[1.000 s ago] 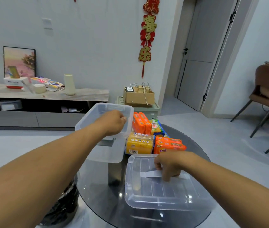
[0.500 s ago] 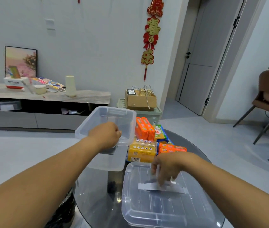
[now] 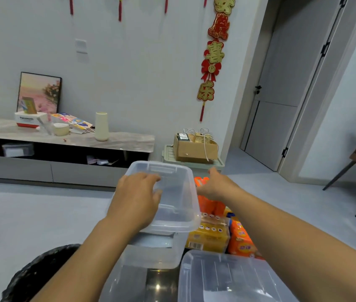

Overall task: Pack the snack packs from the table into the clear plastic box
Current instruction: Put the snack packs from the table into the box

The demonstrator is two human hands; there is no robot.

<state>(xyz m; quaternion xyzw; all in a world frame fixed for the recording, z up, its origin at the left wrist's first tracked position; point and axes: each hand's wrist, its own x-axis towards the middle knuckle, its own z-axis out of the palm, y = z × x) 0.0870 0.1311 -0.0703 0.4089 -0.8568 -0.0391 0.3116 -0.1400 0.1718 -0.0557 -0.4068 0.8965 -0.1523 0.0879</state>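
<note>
A left hand [image 3: 136, 199] is gripping the empty clear plastic box [image 3: 173, 205]; beside it, the open right hand [image 3: 216, 187] is reaching over unpacked snack packs [image 3: 209, 235].

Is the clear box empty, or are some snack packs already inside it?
Empty. Through the clear box only its bare bottom shows; the snack packs lie beside it on the table.

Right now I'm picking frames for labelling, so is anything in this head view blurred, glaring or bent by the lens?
Head view: the right hand is a little motion-smeared, and print on the snack packs is too soft to read. A small bright glint sits on the dark glass table. The door frame leans from wide-angle distortion. The clear plastic box lets the background show through.
</note>
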